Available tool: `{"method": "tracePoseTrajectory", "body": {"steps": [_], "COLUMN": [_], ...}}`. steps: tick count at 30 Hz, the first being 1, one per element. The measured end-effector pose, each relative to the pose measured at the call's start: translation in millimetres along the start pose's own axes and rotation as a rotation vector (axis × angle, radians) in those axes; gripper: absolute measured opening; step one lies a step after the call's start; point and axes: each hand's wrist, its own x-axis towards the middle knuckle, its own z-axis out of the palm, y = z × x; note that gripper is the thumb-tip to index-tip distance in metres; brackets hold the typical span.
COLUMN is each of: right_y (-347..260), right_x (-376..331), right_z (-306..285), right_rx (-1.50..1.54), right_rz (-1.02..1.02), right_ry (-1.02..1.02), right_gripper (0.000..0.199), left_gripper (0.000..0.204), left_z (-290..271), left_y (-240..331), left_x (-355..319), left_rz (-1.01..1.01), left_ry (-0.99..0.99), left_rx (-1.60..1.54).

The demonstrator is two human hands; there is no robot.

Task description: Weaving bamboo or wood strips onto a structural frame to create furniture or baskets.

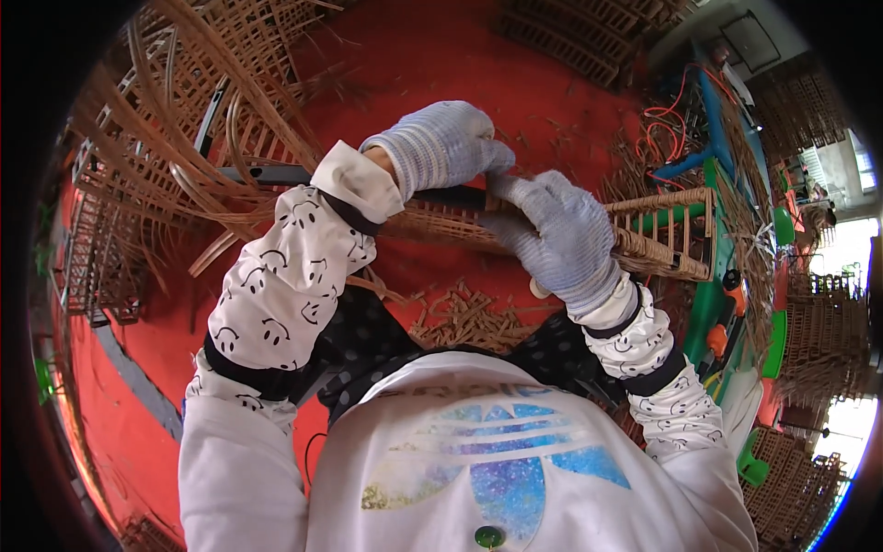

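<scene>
A long woven rattan panel (653,230) lies crosswise in front of me, its laddered end at the right. A dark flat bar (451,196) runs along its far side. My left hand (441,143), in a pale knitted glove, is closed above the bar, fingertips meeting near my right fingers; what it pinches is hidden. My right hand (563,237), gloved alike, is closed around the panel's edge at a brownish piece by the end of the bar. Loose rattan strands (212,138) spread from the panel's left end.
Short rattan offcuts (464,320) are heaped on the red floor (395,55) before my lap. Woven racks (589,37) stand at the far side. At the right are a green-edged bench (708,304), orange-handled tools (734,290) and an orange hose (667,120).
</scene>
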Motion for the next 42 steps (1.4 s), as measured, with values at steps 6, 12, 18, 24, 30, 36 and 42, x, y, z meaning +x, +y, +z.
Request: {"method": "tracePoseTrajectory", "body": {"steps": [6, 12, 18, 24, 30, 36, 42], "right_y": [-11.2, -1.2, -4.3, -1.0, -0.7, -10.4, -11.6], "right_x": [10.9, 17.7, 18.6, 16.6, 7.3, 5.8, 5.4], "right_z": [-11.5, -14.0, -15.5, -13.1, -12.0, 4.5, 3.9], "right_rx": [-0.018, 0.222, 0.231, 0.23, 0.138, -0.147, -0.146], "right_rz": [0.11, 0.169, 0.136, 0.092, 0.037, 0.001, 0.057], "right_ry": [-0.209, -0.314, -0.3, -0.292, -0.259, -0.112, -0.097], "right_gripper": [0.024, 0.025, 0.025, 0.025, 0.035, 0.028, 0.034], "left_gripper": [0.022, 0.021, 0.03, 0.02, 0.024, 0.029, 0.027], "left_z": [14.9, 68.2, 87.0, 80.5, 68.5, 27.8, -23.1], "left_y": [2.6, 14.6, 9.7, 14.7, 30.6, 37.6, 29.8], "left_x": [-29.1, -111.3, -102.5, -79.2, -104.7, -104.6, -114.9], "left_rz": [0.084, -0.09, -0.146, -0.231, -0.387, -0.533, -0.085], "left_ry": [0.635, 0.402, 0.463, 0.179, 0.072, -0.084, 0.197], "left_rx": [-0.173, -0.672, -1.222, -1.342, -1.661, -1.638, -0.786]}}
